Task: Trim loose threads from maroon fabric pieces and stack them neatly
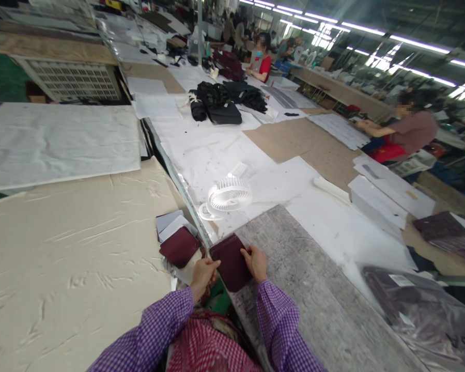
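A dark maroon fabric panel (232, 266), folded or stacked, lies on the corner of a mottled grey board (294, 258). My right hand (256, 262) grips its right edge between thumb and fingers. At the panel's left edge, my left hand (204, 276) is closed in a pinch. What is between those fingertips, if anything, is too small to make out. Left of the hands, another maroon piece (180, 247) lies with white and grey pieces (176, 227) on the cream-covered surface (81, 258).
A white fan (228, 197) stands beyond the board, with dark folded fabric (220, 103) farther back. Plastic-wrapped maroon goods (418, 310) lie at right. A gap separates the left surface from the white-covered table (201, 150). One co-worker (408, 126) is at right, another (261, 59) farther back.
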`<control>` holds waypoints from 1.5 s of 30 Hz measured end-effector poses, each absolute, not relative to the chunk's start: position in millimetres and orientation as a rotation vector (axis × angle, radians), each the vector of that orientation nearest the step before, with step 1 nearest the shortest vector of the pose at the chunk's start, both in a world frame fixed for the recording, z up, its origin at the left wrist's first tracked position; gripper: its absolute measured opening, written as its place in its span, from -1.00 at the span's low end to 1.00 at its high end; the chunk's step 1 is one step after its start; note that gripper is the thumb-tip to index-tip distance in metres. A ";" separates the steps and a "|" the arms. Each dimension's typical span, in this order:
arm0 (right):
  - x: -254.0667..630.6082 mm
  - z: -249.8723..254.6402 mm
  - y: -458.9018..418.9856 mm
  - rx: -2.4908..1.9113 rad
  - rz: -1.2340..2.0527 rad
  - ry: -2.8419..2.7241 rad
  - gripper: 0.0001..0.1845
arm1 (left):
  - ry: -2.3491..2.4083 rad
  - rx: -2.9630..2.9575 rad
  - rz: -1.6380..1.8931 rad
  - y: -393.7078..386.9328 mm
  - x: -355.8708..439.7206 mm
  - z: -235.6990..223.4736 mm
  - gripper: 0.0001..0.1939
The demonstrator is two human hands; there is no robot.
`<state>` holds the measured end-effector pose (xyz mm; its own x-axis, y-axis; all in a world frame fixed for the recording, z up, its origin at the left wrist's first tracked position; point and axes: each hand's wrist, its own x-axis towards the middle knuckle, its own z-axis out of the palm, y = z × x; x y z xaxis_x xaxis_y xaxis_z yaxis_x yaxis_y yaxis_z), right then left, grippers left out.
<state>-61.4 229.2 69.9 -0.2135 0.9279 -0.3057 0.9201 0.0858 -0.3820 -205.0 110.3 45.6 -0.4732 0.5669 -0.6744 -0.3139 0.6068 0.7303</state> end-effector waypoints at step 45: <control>-73.9 82.4 208.7 -2.007 0.395 -2.315 -0.75 | 2.007 2.062 0.594 117.5 -209.1 62.8 -0.49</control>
